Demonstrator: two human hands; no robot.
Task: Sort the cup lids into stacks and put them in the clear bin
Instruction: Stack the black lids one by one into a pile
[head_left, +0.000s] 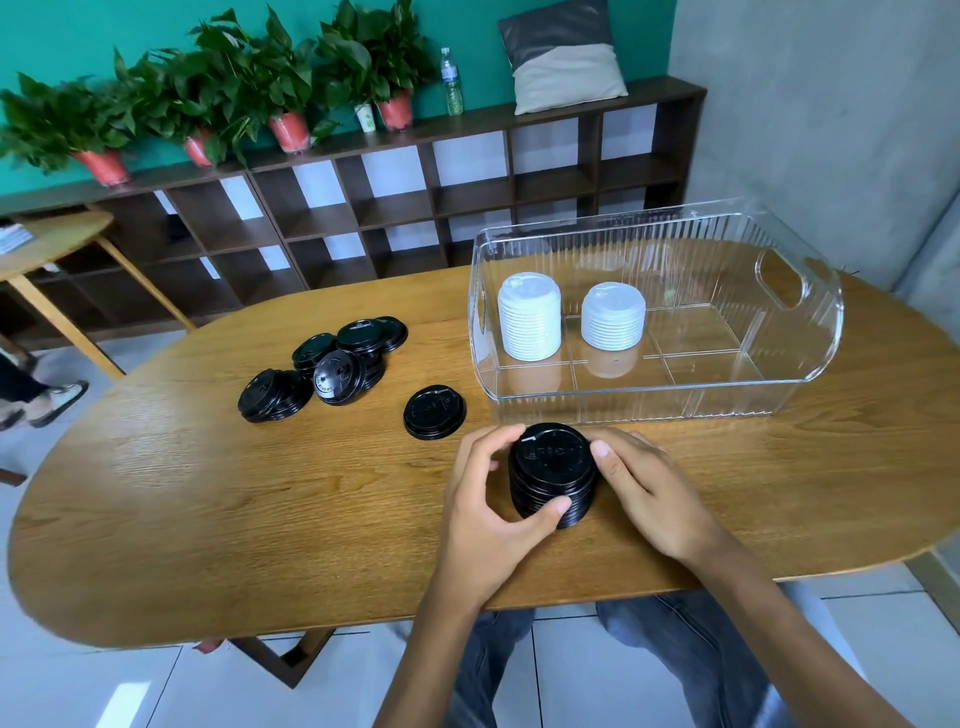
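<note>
Both hands clasp the black lid stack (552, 475) on the counter (208, 519): left grip (488, 499) curls round its 9 o'clock side, right grip (644, 493) its 3 o'clock side. Loose black lids (332, 366) lie at 10 o'clock; the clear bin (727, 395), at 1 o'clock, holds two white stacks (530, 325)

Both hands, left hand (485, 499) and right hand (641, 491), grip the black lid stack (551, 475) just in front of the clear bin (810, 332), which contains two white lid stacks (530, 325).
</note>
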